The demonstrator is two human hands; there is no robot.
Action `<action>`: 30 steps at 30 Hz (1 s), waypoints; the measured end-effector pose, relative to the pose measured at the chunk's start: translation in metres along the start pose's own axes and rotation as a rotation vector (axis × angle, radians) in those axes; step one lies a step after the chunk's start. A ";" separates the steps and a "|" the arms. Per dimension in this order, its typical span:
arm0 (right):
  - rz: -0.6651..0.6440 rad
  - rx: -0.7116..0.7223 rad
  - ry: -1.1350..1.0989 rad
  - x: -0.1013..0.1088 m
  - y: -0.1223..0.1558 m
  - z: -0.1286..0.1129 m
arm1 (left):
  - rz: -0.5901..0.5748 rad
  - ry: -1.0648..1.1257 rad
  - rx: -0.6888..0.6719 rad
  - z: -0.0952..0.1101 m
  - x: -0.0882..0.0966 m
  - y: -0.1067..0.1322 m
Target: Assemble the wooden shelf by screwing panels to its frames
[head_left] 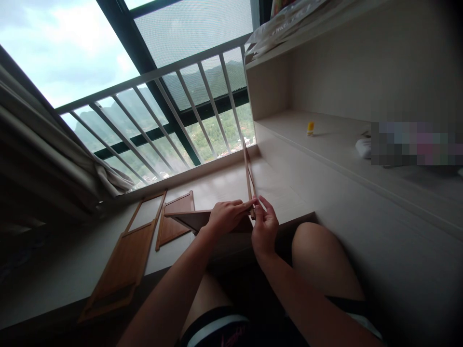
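Left hand (226, 215) clamped over the flat panel (195, 221) at the ledge's (224, 185) near edge, pinning it level; right hand (265, 227) pinches the upright panel (249, 173) at its bottom end, butting it square to the flat one, apparently to align a joint. Long panel (123, 260) and short panel (179, 205) lie flat toward the ledge's left end, clear of the work.

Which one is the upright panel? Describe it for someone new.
Below the window railing runs a pale ledge. At its near edge the left hand and right hand meet at the upright panel. It alone stands on edge; the other panels lie flat.
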State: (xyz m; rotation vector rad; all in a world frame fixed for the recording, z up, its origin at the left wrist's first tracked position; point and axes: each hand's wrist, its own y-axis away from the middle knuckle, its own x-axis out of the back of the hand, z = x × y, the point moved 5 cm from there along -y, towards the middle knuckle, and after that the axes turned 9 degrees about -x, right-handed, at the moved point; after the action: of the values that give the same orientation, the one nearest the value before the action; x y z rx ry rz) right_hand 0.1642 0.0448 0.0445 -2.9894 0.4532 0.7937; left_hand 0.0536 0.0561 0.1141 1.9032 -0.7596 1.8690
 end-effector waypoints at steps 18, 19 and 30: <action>-0.281 0.329 0.369 0.004 0.015 -0.008 | 0.035 -0.058 -0.014 0.001 0.000 -0.001; -0.281 0.338 0.387 0.004 0.015 -0.009 | 0.034 -0.060 -0.013 0.001 0.000 0.000; -0.247 0.303 0.349 0.005 0.013 -0.002 | 0.019 -0.079 0.006 0.004 0.002 0.002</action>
State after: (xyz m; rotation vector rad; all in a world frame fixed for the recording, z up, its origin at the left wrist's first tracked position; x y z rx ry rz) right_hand 0.1660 0.0303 0.0445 -2.8158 0.1794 0.1649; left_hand 0.0561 0.0520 0.1153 1.9902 -0.8004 1.8192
